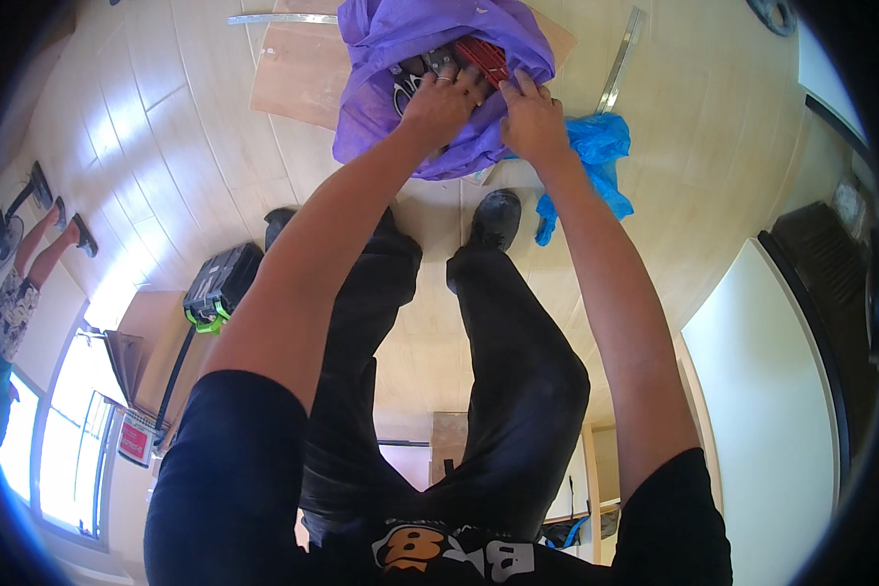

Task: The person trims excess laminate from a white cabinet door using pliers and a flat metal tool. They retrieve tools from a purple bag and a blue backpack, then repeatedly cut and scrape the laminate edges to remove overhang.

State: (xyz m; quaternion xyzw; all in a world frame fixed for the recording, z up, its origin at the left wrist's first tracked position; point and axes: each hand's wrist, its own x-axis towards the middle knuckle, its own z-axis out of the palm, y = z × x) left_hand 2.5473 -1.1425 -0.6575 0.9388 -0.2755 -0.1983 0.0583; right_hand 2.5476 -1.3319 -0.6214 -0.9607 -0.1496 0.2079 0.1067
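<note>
A purple fabric bag point(391, 34) lies on the floor in front of me with its mouth open. Inside it I see a red ridged item point(482, 59) and black-handled scissors or a similar looped tool point(402, 95), plus some dark metal pieces. My left hand point(441, 105) reaches into the bag, its fingers apart over these things; the fingertips are partly lost among them. My right hand point(532, 115) pinches the bag's right rim beside the red item. Under my right wrist, a crumpled blue plastic bag point(601, 142) lies against the purple one.
A flat brown board point(298, 73) lies beneath the purple bag. Metal strips lie at the far left point(283, 18) and right point(620, 61). A black case with green latches point(222, 283) stands at left. Another person's legs point(41, 239) show at the far left, and a white panel point(767, 361) at right.
</note>
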